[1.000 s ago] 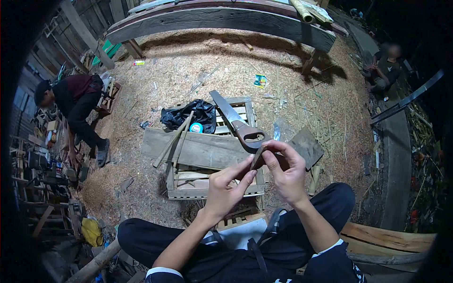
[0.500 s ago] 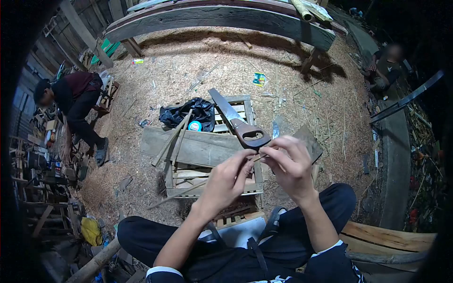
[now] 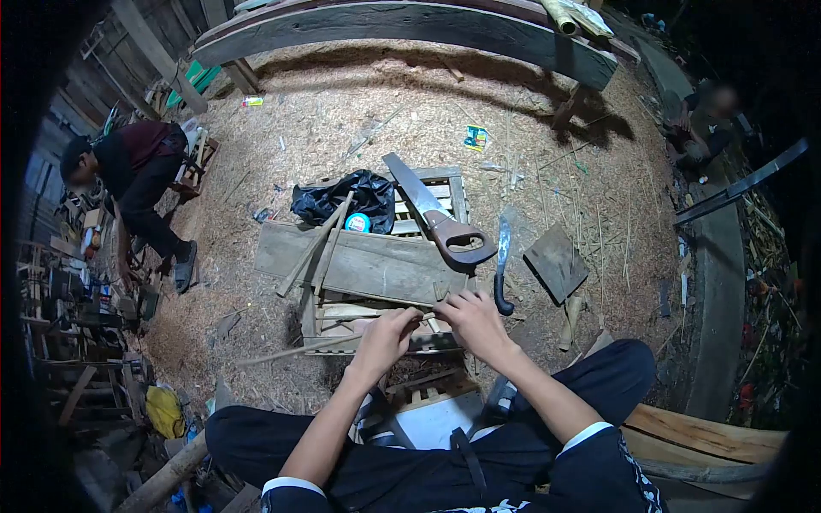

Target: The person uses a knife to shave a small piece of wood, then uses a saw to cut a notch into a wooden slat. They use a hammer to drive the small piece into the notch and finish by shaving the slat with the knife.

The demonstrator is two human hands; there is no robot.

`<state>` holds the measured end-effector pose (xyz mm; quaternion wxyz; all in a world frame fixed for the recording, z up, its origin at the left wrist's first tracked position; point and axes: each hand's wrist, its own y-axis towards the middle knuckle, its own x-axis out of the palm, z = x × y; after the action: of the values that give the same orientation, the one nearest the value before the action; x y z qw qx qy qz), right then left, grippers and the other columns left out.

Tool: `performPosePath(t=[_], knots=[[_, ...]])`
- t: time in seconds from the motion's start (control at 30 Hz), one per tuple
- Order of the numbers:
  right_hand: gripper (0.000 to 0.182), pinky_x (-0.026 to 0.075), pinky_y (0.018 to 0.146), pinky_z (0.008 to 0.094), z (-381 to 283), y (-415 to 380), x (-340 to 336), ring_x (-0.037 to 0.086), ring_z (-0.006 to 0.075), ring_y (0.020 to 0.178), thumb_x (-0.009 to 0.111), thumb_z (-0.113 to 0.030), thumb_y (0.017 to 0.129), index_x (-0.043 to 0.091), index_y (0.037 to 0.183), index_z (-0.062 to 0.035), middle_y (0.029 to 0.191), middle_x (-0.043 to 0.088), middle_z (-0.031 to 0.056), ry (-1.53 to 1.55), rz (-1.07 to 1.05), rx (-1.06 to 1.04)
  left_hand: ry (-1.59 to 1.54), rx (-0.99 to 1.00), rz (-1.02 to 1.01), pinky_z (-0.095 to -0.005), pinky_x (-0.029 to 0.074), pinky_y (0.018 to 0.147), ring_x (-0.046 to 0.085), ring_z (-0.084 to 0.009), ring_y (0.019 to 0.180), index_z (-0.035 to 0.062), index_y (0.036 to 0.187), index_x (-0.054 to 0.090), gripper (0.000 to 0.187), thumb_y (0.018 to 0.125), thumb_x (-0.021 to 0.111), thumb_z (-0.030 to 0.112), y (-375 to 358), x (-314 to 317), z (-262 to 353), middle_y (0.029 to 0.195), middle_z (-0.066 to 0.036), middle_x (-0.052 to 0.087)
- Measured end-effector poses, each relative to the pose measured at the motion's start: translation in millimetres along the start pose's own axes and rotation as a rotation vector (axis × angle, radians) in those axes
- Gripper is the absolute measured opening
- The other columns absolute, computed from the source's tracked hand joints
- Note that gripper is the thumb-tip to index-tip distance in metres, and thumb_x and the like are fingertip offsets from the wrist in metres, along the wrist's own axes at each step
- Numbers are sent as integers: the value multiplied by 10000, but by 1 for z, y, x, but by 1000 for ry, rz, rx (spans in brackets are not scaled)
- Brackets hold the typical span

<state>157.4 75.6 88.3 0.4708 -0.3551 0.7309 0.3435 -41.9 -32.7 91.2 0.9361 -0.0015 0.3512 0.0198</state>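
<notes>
Both hands are closed on a long thin wooden strip, which slants down to the left past my left hand. My right hand grips it near its right end, close beside the left; its fingers partly hide that end. Just beyond the hands is a low slatted wooden stand with a grey board across it. A handsaw with a brown handle lies on the stand, its handle toward me. To its right, a machete with a black handle rests on the ground.
A black plastic bag, a round blue-and-white container and two sticks lie on the stand. A square wooden block sits to the right. One person bends over at left; another sits at far right.
Both hands have moved down toward me with the strip, and the strip's left end has swung further left. The machete and wooden block now show more fully.
</notes>
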Motion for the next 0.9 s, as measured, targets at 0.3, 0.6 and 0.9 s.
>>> performPosePath(t=[0.3, 0.6, 0.9], knots=[[569, 430, 1071, 499, 9, 6, 16, 509, 395, 1324, 708, -84, 850, 594, 1407, -106, 1396, 542, 200, 68, 50, 114, 51, -36, 192, -461, 565, 763, 697, -368, 904, 88, 1198, 733, 325, 875, 726, 47, 2, 13, -24, 1003, -154, 671], [564, 376, 1110, 510, -1, 19, 24, 473, 371, 1360, 688, -107, 890, 557, 1439, -93, 1457, 516, 194, 25, 18, 79, 121, -100, 348, -471, 555, 742, 691, -387, 855, 117, 1253, 732, 357, 910, 694, 23, 18, 16, -54, 994, -181, 672], [580, 370, 1116, 503, 1, 39, 30, 444, 351, 1408, 674, -86, 891, 560, 1458, -130, 1489, 501, 171, 21, 75, 80, -52, -72, 337, -474, 538, 869, 640, -420, 1011, 34, 1275, 687, 341, 939, 636, 15, 63, 30, -56, 1080, -222, 638]])
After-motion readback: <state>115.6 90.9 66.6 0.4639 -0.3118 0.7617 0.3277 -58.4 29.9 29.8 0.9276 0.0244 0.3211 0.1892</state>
